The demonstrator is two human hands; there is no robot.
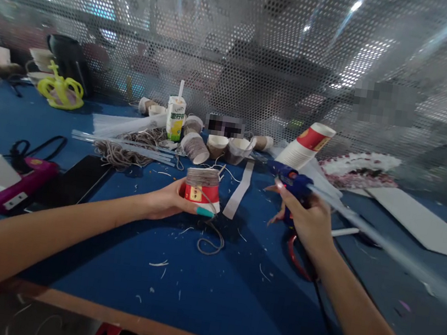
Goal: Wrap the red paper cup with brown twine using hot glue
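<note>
My left hand (171, 200) is closed round a red and white paper cup (207, 195), held upside down over the table. Grey-brown cord (203, 177) is wound in rows about its narrow upper part, and a loose tail (212, 246) curls down beneath it. In my right hand (310, 218) is a blue hot glue gun (294, 182), its nozzle pointing left toward the back cups. A small light glows on the gun's side. From its rear a long clear glue stick (387, 246) stretches to the right. Red-handled scissors (297, 260) lie below the right hand.
Several cord-wrapped cups (195, 148) and a drink carton (175, 119) stand at the back. A leaning stack of paper cups (306, 146) is behind the gun. Cord bundles (123, 153), a phone (85, 180) and a magenta device (12, 188) lie left; white board (427, 224) lies right.
</note>
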